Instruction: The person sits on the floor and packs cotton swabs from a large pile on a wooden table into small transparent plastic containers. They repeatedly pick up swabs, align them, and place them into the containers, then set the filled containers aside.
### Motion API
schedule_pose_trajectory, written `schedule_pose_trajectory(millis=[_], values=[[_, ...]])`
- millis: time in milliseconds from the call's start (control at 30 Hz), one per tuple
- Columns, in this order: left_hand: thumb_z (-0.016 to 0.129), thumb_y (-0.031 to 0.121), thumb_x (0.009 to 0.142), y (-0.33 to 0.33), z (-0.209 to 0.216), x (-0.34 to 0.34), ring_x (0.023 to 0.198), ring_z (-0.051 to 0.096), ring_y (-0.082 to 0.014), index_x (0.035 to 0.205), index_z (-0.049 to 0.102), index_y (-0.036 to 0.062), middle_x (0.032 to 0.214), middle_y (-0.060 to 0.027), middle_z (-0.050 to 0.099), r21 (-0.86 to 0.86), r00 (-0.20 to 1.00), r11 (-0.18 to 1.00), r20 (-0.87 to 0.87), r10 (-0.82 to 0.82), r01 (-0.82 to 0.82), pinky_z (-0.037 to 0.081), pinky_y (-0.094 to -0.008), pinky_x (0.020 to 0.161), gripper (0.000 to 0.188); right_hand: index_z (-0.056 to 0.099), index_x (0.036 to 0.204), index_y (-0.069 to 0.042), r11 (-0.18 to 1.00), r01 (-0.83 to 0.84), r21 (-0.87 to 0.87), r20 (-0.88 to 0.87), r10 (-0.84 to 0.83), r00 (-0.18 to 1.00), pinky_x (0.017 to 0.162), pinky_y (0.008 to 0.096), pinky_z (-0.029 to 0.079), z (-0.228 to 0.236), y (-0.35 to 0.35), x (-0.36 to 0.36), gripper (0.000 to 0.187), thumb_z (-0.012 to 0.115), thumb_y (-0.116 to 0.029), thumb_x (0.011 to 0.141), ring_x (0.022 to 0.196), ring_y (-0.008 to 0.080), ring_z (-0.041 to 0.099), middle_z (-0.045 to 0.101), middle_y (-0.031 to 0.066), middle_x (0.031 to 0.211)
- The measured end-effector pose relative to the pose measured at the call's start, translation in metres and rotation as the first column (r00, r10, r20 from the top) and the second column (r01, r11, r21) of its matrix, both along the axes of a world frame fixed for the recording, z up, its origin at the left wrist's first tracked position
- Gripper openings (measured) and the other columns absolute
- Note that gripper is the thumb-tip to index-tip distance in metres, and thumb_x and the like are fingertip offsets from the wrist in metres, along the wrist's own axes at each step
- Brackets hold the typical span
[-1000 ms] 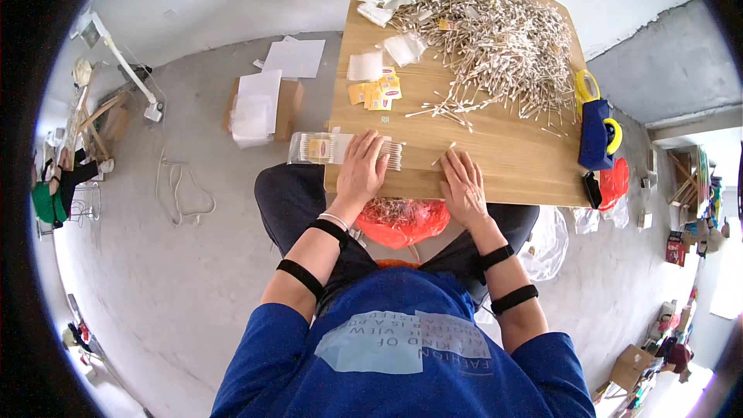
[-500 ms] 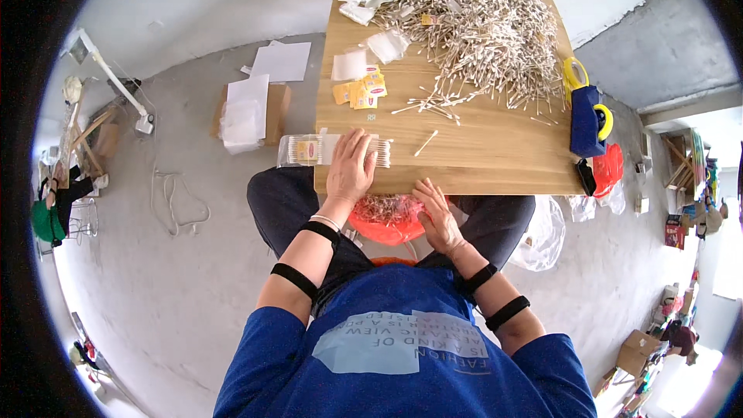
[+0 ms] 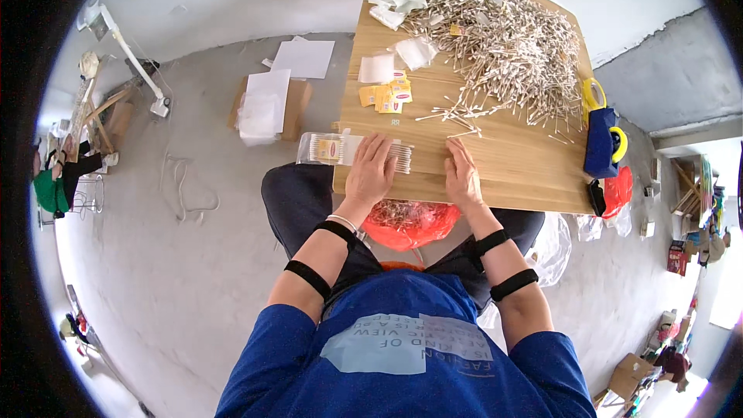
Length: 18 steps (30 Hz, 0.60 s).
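While my left hand (image 3: 373,171) lies flat, fingers spread, on the clear packet of cotton swabs (image 3: 352,149) at the table's (image 3: 534,178) near-left edge, I press evenly. The packet's long axis runs left-right, overhanging the left edge. My right hand (image 3: 463,176) rests open on bare wood, holding nothing.

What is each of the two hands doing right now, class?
Left hand: open, flat on the clear packet of swabs.
Right hand: open, palm down on the wooden table, holding nothing.
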<state>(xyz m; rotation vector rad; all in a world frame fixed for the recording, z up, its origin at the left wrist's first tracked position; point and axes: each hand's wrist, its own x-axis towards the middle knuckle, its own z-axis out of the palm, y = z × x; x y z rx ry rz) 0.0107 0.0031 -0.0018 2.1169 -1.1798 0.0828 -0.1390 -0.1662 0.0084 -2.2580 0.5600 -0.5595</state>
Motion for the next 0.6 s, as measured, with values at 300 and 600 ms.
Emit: schedule_pose_trajectory(millis=[300, 600], values=[[0.032, 0.041, 0.105, 0.005, 0.015, 0.012, 0.134, 0.042, -0.0263, 0.139, 0.044, -0.001, 0.144, -0.016, 0.046, -0.288, 0.771, 0.937, -0.636, -0.032, -0.199, 0.031, -0.0369, 0.112, 0.055, 0.036, 0.142, 0.006, 0.89, 0.078, 0.449, 0.289, -0.228, 0.93, 0.115, 0.0396, 0.024, -0.011, 0.064, 0.063, 0.05, 0.035, -0.027, 0.104, 0.141, 0.0354, 0.03, 0.036, 0.0254, 0.148], [0.033, 0.044, 0.104, 0.01, -0.011, 0.016, 0.134, 0.04, -0.0254, 0.141, 0.039, -0.006, 0.144, -0.0184, 0.044, -0.45, 0.668, 0.877, -0.706, -0.234, -0.168, 0.028, -0.036, 0.113, 0.063, 0.038, 0.141, 0.005, 0.871, 0.022, 0.491, 0.306, -0.195, 0.932, 0.114, 0.039, 0.025, -0.004, 0.078, 0.089, 0.059, 0.033, -0.04, 0.104, 0.14, 0.0347, 0.033, 0.04, 0.0257, 0.146]])
